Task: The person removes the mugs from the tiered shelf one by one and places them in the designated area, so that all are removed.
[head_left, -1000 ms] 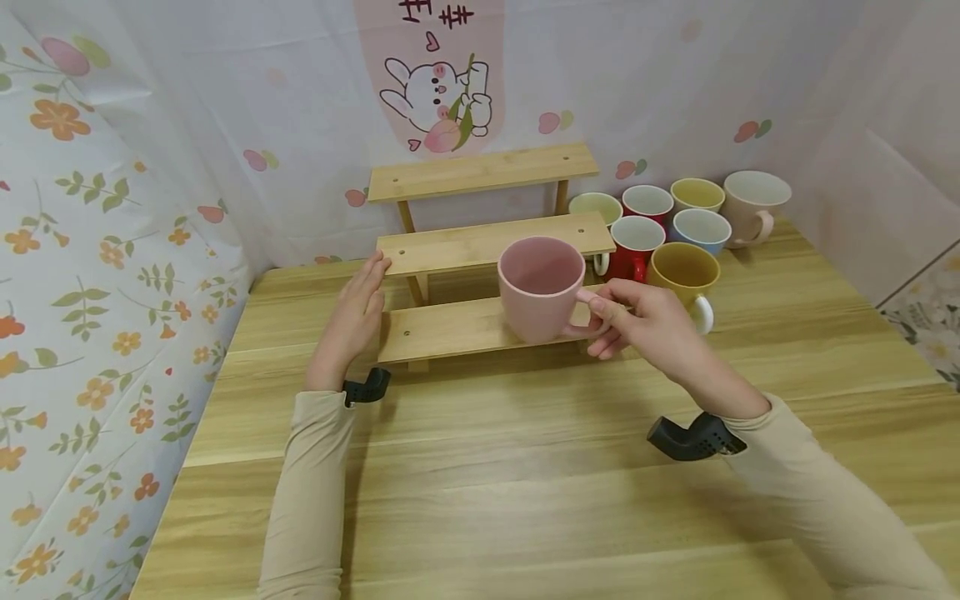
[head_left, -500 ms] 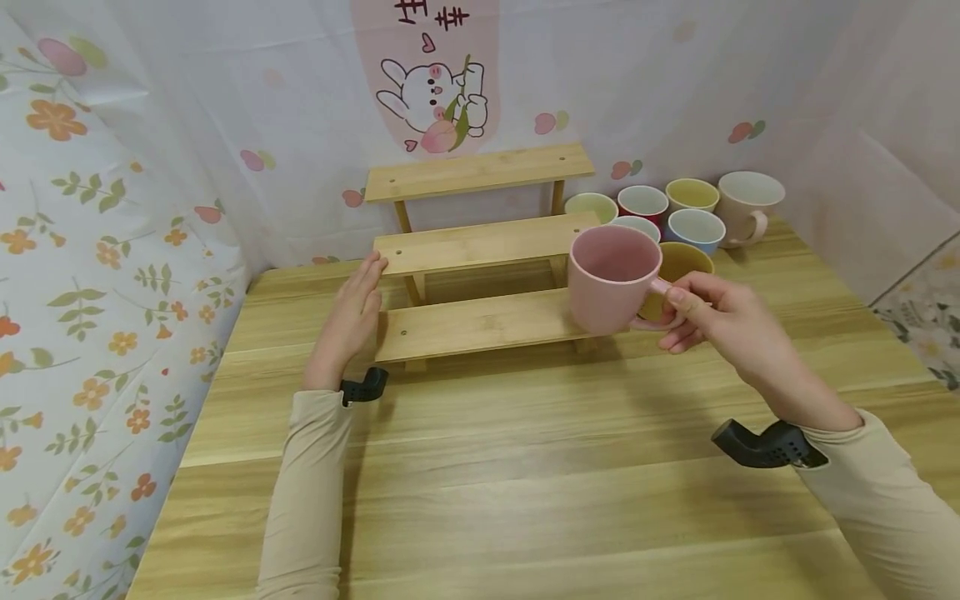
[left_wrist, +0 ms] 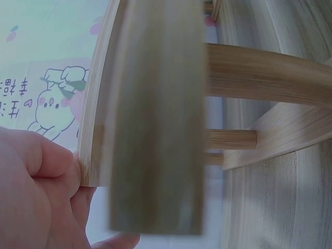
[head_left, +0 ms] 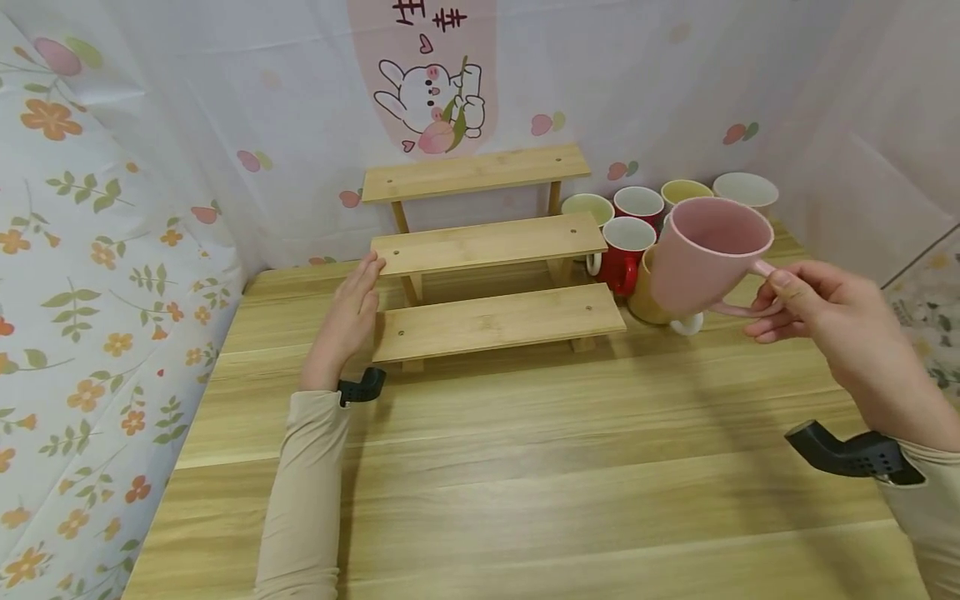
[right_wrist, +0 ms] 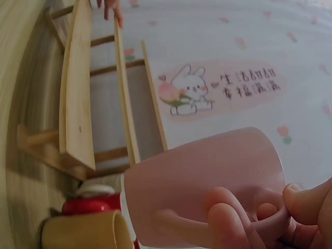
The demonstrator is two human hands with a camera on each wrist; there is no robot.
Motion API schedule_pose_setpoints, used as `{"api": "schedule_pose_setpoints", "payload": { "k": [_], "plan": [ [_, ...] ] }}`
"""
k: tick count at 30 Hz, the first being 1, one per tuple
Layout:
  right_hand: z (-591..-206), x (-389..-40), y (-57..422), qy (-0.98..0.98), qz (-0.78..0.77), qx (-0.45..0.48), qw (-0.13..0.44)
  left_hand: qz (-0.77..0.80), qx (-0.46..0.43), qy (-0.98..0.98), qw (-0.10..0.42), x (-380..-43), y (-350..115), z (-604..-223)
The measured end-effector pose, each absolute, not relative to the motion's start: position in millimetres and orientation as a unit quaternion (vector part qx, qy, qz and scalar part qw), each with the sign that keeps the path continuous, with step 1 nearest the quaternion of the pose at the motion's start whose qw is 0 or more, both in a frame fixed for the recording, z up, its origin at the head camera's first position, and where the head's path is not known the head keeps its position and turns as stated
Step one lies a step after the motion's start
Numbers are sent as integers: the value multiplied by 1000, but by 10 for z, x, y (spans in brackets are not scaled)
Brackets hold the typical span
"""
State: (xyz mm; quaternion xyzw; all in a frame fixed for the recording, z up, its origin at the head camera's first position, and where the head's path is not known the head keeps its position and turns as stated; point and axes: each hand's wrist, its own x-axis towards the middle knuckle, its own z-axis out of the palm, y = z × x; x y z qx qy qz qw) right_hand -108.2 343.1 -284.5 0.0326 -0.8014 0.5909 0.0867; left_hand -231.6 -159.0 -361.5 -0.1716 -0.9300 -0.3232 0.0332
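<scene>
In the head view, a large pink mug (head_left: 693,262) hangs tilted in the air to the right of a three-step wooden shelf (head_left: 498,323). My right hand (head_left: 840,321) pinches its handle between thumb and fingers. The right wrist view shows the thumb pressing the handle and the mug's side (right_wrist: 202,181) filling the lower part. My left hand (head_left: 345,312) rests against the left end of the middle board, its fingers fairly straight. In the left wrist view that hand (left_wrist: 39,192) touches the board's end. The pink mug partly hides a mustard-yellow mug behind it.
Beside the shelf's right end stand several mugs, among them a red mug (head_left: 624,254), the mustard mug (head_left: 648,296), a pale green mug (head_left: 588,207) and a wide mug (head_left: 746,190) at the back. A patterned white cloth (head_left: 300,108) hangs behind the wooden table (head_left: 510,483).
My right hand has carried the pink mug rightward and a little up, off from before the lowest board, and the mug has tilted. My left hand stays at the shelf's left end.
</scene>
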Motion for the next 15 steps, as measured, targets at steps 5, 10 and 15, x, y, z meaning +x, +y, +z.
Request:
{"api": "schedule_pose_setpoints", "payload": {
  "k": [5, 10, 15],
  "plan": [
    [-2881, -1087, 3649, -824, 553, -7, 123, -323, -172, -930, 33, -2320, -1595, -3626],
    [-2995, -1096, 3862, -775, 617, -25, 138, -322, -170, -931, 34, -2314, -1607, -3634],
    [-3122, -1162, 4015, -781, 603, -66, 149, -320, -176, -930, 38, -2330, -1617, -3637]
  ]
}}
